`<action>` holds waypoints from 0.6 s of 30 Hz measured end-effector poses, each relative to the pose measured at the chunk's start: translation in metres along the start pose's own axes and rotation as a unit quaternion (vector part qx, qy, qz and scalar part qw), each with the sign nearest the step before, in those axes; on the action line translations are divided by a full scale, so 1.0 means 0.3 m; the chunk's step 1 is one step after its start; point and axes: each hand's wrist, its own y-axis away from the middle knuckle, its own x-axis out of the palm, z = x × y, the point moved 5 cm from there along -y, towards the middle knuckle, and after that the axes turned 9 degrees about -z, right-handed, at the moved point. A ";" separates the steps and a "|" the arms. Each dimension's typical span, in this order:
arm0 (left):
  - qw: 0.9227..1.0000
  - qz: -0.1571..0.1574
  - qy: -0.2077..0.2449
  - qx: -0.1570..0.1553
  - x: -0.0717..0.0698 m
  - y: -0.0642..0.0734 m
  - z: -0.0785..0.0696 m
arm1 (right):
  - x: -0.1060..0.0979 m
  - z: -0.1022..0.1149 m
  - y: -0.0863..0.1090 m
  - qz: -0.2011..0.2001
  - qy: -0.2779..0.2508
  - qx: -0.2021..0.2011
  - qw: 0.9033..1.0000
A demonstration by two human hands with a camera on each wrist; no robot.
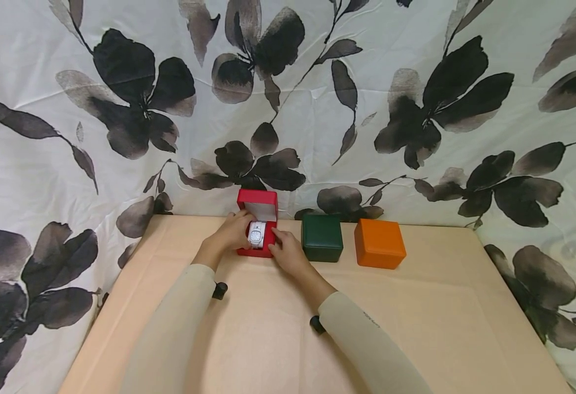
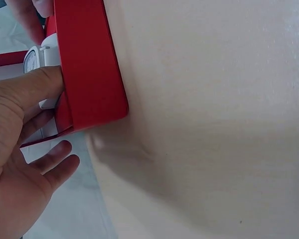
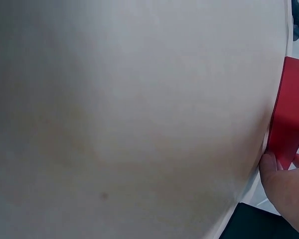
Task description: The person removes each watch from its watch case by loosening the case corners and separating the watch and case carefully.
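Note:
At the back of the table a red watch box (image 1: 269, 238) stands with its lid tipped up, showing a pale lining. Inside it sits a white watch (image 1: 256, 234) with its dial facing up. My left hand (image 1: 232, 230) reaches in from the left side and grips the watch between thumb and fingers. In the left wrist view, the thumb lies across the white strap just behind the front wall, and two other fingers stay outside the box. My right hand (image 1: 290, 251) holds the box at its front right corner, with the thumb on the front face.
A closed green box (image 1: 322, 238) stands just right of the right hand. Farther right is a closed orange box (image 1: 378, 243). The pale tabletop (image 1: 268, 328) ends behind the boxes at a hanging floral cloth (image 1: 317, 137).

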 end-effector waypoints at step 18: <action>0.997 -0.013 0.071 -0.019 0.003 0.016 0.023 | -0.005 0.008 0.005 0.000 0.001 0.002 1.000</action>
